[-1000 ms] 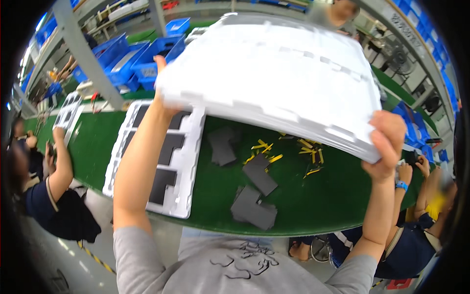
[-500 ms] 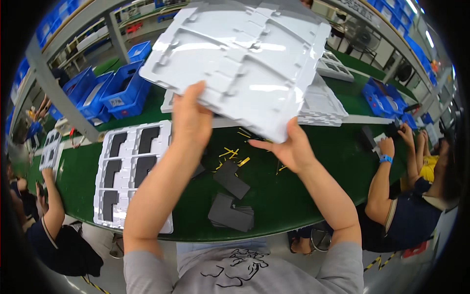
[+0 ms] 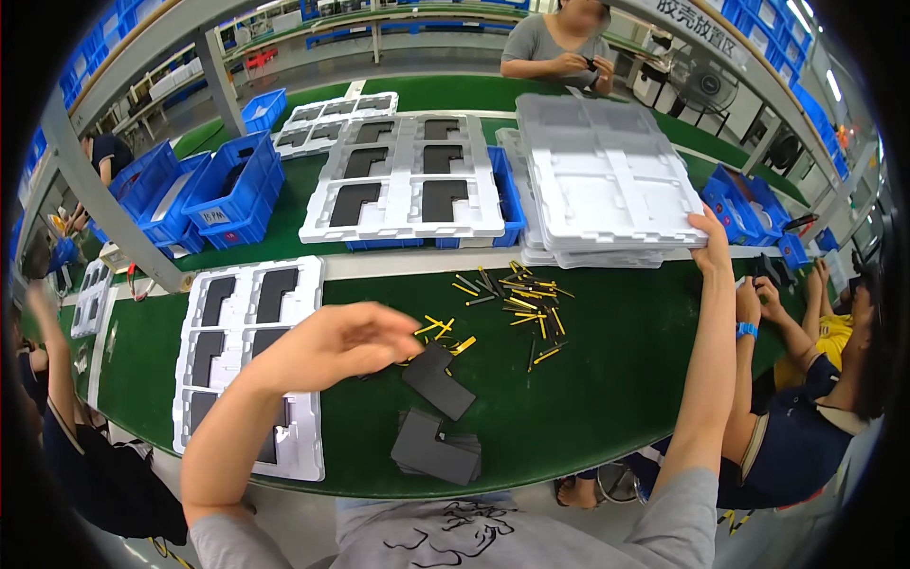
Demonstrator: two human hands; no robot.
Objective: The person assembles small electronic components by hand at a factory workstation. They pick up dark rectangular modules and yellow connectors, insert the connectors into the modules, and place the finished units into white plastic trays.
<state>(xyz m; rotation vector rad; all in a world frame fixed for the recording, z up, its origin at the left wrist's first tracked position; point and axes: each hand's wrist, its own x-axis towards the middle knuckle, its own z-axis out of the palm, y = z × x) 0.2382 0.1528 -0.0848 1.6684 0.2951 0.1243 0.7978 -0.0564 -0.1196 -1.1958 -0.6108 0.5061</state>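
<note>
My right hand grips the near right corner of a white molded plastic tray, which lies over a stack of similar trays. My left hand is in the air over the bench with nothing in it, its fingers loosely stretched. Just beneath it lies a dark grey L-shaped sheet. A small pile of the same L-shaped sheets lies nearer me. To the left, partly covered by my left forearm, is a white tray with dark L-shaped sheets in its pockets.
Yellow and black strips lie scattered mid-bench. Behind them a filled tray rests over blue bins. More blue bins stand at left and blue bins at right. Co-workers sit at both sides; another person is across the bench.
The white tray has gone from in front of me to the stack on the right. My left hand has let go of it and drawn back over the bench; my right hand still holds it.
</note>
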